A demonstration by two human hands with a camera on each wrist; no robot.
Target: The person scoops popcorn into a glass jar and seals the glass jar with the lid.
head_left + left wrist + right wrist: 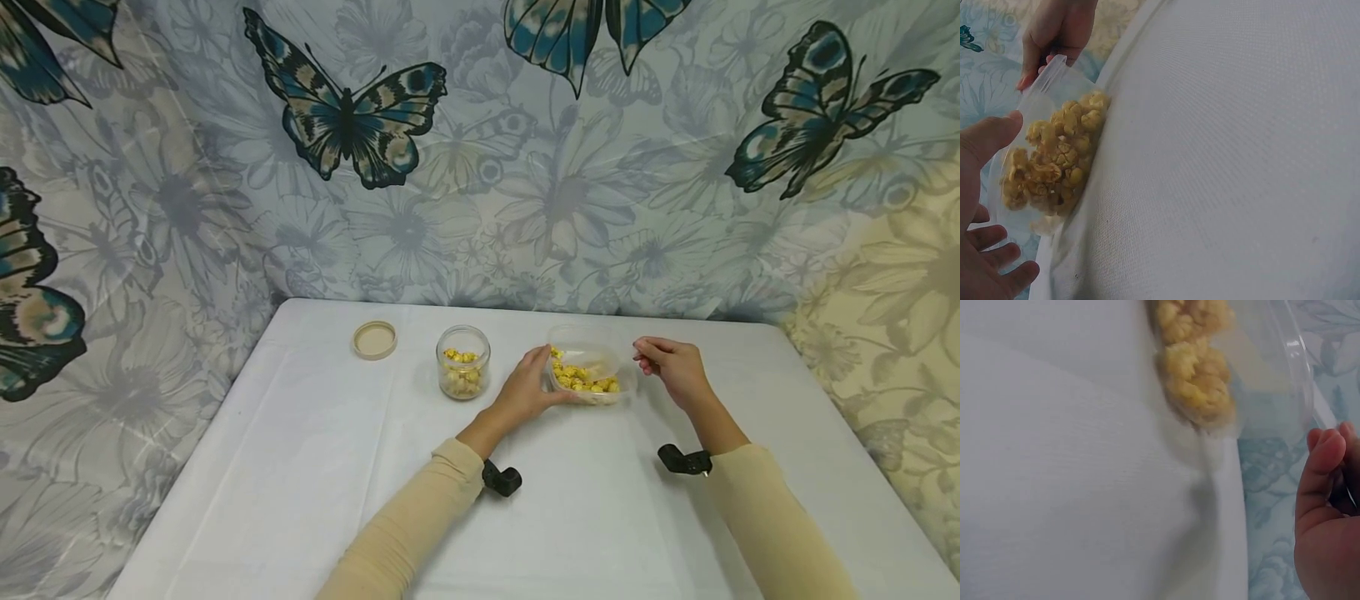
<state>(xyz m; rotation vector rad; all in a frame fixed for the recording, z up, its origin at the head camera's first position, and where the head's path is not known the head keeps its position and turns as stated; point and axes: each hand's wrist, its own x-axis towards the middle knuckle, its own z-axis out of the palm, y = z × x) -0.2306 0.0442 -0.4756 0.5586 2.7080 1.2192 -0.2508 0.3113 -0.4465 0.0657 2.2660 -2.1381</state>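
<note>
A clear plastic container (pixel 588 398) with yellow popcorn (pixel 581 379) in it stands on the table. My left hand (pixel 528 385) holds its left side, thumb along the front and fingers towards the back. In the left wrist view, the thumb (pixel 997 134) lies against the container's wall. My right hand (pixel 675 371) is at the container's right side, pinching the thin, pale handle (pixel 1324 407) of what looks like a spoon. Its broad, pale end (pixel 1257 362) shows through the clear wall, beside the popcorn. Left of the left hand stands a glass jar (pixel 462 337), partly filled with popcorn.
A round beige lid (pixel 374 340) lies left of the jar, towards the back of the table. White cloth covers the table (pixel 300 467). Behind it hangs a patterned fabric wall (pixel 480 208) with butterflies.
</note>
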